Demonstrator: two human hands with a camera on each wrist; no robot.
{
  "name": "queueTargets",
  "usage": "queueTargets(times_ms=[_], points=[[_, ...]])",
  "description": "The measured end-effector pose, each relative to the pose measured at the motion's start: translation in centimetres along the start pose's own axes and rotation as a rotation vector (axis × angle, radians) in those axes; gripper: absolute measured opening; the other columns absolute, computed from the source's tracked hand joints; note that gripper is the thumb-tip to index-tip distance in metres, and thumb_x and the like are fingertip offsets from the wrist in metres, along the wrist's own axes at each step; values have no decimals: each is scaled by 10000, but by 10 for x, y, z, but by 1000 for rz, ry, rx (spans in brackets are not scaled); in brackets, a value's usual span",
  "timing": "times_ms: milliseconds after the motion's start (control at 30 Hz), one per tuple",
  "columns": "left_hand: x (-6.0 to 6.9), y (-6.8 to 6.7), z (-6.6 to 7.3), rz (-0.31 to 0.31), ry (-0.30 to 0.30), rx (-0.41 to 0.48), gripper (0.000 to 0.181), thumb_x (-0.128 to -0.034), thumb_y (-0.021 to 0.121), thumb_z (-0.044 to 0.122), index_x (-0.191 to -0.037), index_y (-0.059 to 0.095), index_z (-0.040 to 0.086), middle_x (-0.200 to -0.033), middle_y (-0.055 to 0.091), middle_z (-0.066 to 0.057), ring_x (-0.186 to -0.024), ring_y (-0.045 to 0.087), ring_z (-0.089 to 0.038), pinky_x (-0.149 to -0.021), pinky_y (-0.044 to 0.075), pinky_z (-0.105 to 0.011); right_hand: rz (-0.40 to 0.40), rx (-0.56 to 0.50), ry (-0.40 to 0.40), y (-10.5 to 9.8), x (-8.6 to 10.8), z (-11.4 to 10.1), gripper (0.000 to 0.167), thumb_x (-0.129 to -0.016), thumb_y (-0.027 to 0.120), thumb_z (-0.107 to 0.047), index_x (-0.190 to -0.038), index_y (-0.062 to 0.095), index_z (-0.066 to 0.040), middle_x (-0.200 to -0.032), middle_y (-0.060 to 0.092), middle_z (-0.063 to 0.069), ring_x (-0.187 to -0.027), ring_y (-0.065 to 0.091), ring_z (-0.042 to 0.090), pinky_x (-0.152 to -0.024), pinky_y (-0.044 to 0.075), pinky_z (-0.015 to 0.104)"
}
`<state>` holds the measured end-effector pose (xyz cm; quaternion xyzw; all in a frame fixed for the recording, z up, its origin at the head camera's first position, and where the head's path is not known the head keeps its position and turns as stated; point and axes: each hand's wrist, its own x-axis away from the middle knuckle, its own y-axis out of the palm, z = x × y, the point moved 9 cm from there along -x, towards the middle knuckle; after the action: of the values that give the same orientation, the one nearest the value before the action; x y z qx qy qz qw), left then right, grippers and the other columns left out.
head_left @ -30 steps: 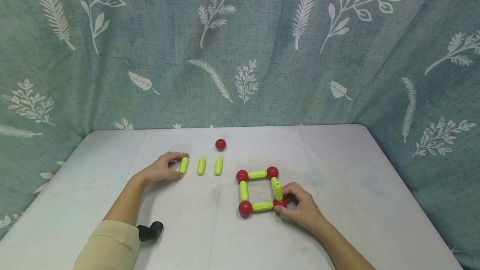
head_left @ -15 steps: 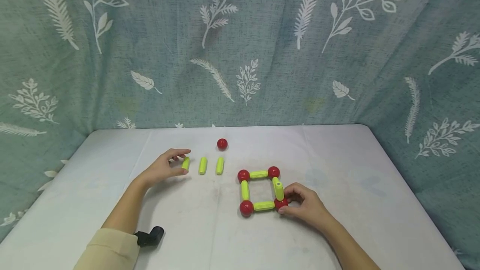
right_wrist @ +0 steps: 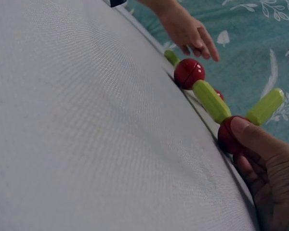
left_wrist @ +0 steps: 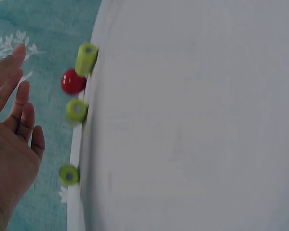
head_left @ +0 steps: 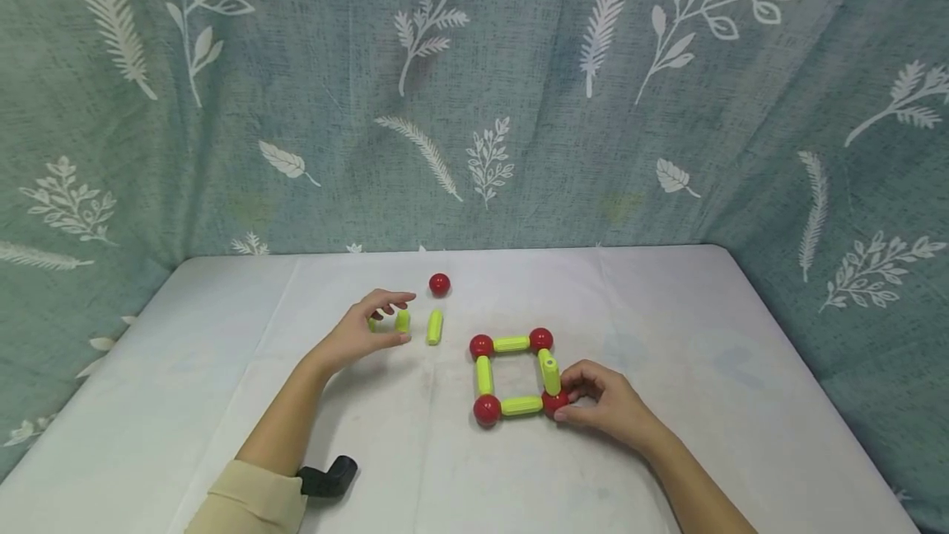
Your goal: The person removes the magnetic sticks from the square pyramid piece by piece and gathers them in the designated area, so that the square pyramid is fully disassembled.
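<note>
A square of green rods joined by red balls lies on the table in the head view. My right hand pinches its near right red ball between thumb and fingers. From that ball a green rod stands up. My left hand hovers with fingers spread and nothing in its grasp, partly covering two loose green rods, the middle one and the left one. The rightmost loose rod lies just past its fingertips. In the left wrist view, the left hand is apart from the rods.
A loose red ball lies behind the row of rods, near the table's back edge. The white tabletop ends at a leaf-patterned teal curtain. A black strap-mounted piece sits at the left forearm.
My left hand has moved right, from around the leftmost loose rod to over the middle one. The loose rods stay on the table. My right hand keeps its hold on the red ball.
</note>
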<state>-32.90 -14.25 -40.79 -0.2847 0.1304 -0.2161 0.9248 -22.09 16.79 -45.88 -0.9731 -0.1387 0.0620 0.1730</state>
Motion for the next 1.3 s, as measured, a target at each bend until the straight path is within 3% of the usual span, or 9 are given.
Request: queueTargets(times_ms=[233, 500, 667, 800, 1067, 1200, 1300], points=[[-7, 30, 22, -30, 42, 63, 576, -799, 751, 139, -1327, 525, 92, -1209, 546, -148, -1083, 471, -350, -951, 385, -524, 5, -4, -10, -1, 0, 0, 384, -712, 828, -183, -1004, 624, -38, -986, 624, 88, -844, 591, 98, -782, 518, 223], [-18, 67, 46, -77, 119, 177, 558, -809, 734, 104, -1327, 527, 101, -1206, 522, -219, -1070, 473, -391, -955, 399, -543, 3, -9, -1, 0, 0, 0, 369, -717, 823, -172, -993, 621, -35, -989, 619, 94, -850, 589, 97, -786, 516, 222], [-28, 91, 62, -111, 150, 228, 514, -826, 715, 105, -1313, 548, 105, -1185, 529, -212, -1057, 479, -368, -945, 420, -505, 6, -15, -12, 0, 0, -2, 354, -716, 823, -163, -978, 619, -38, -990, 616, 96, -861, 586, 99, -794, 518, 231], [-33, 109, 71, -135, 135, 259, 482, -829, 710, 109, -1291, 575, 144, -1197, 539, -170, -1055, 485, -302, -934, 445, -447, 5, -13, -20, 0, 0, -2, 343, -723, 819, -168, -975, 619, -47, -990, 618, 88, -867, 585, 96, -796, 520, 231], [-37, 139, 96, -188, 183, 343, 358, -818, 690, -2, -1172, 638, -1, -1151, 559, -186, -1069, 496, -352, -920, 430, -530, 0, -27, -71, 0, 0, -5, 323, -735, 810, -151, -973, 623, -41, -982, 630, 96, -869, 591, 100, -793, 525, 241], [-38, 150, 109, -230, 221, 347, 281, -821, 699, 18, -1101, 684, 8, -1106, 594, -113, -1072, 539, -212, -935, 440, -523, 1, -35, -108, -1, 1, -6, 310, -736, 808, -133, -965, 623, -37, -975, 629, 99, -863, 594, 92, -783, 527, 241], [-39, 157, 111, -264, 238, 330, 252, -823, 711, 65, -1074, 709, 42, -1081, 600, -48, -1040, 534, -109, -912, 449, -504, 0, -45, -131, -1, 1, -6, 300, -734, 806, -116, -958, 624, -33, -976, 628, 103, -859, 598, 88, -777, 529, 242]])
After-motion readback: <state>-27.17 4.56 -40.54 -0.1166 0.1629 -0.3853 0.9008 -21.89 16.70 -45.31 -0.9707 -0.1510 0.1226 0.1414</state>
